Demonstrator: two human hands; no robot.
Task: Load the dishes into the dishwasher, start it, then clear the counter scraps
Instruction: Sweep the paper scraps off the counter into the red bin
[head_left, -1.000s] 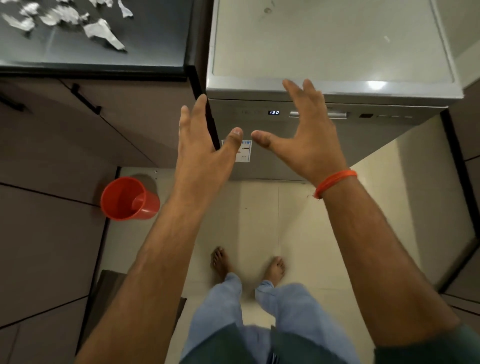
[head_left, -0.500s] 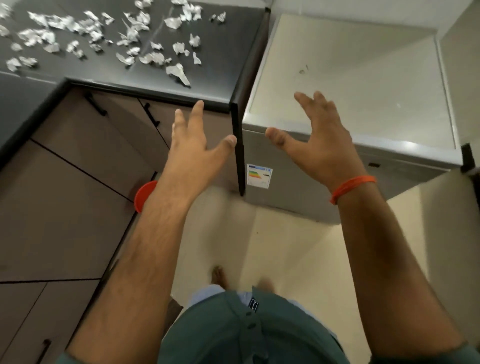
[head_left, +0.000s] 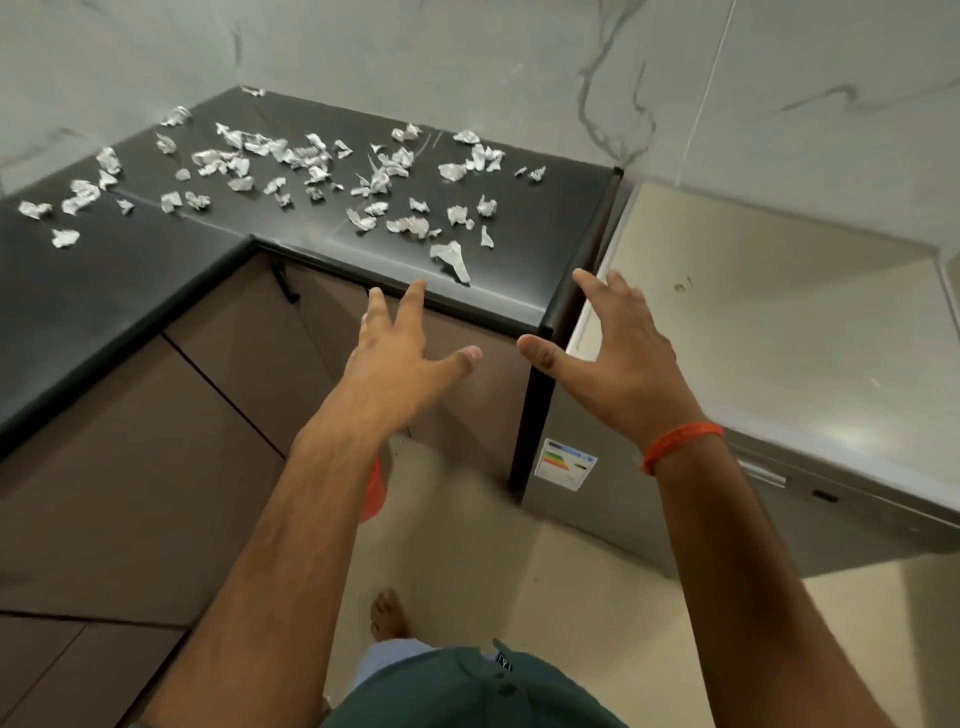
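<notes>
**Black counter strewn with scraps, both hands up and empty**

Black stone runs in an L across the top left, and the counter (head_left: 524, 244) is littered with scraps (head_left: 322, 171) — dozens of crumpled white bits spread from the far corner to the near edge. One bigger scrap (head_left: 451, 258) lies closest to the front, just beyond the fingertips of the left hand (head_left: 402, 358).

That left hand is raised in front of the counter's edge, fingers straight and spread apart, thumb out to the side, gripping nothing. The right hand (head_left: 618, 358) mirrors it: fingers fanned, thumb pointing towards the left thumb, a gap between the two, nothing held. It hangs over the seam where the counter's black end panel meets the dishwasher (head_left: 779, 332). An orange band (head_left: 681, 442) circles the right wrist.

The dishwasher sits at right, beside the counter, door closed, pale top bare but for a small mark, with a label (head_left: 566, 464) on the upper left corner of its front.

Below the counter, brown cabinets (head_left: 156, 441) with a dark handle (head_left: 284, 283). A sliver of something orange-red (head_left: 375, 491) peeks out behind the left forearm, down on the pale floor (head_left: 545, 597). One bare foot (head_left: 387, 616) shows above a green shirt (head_left: 467, 691). Marbled wall (head_left: 519, 62) behind it all.
</notes>
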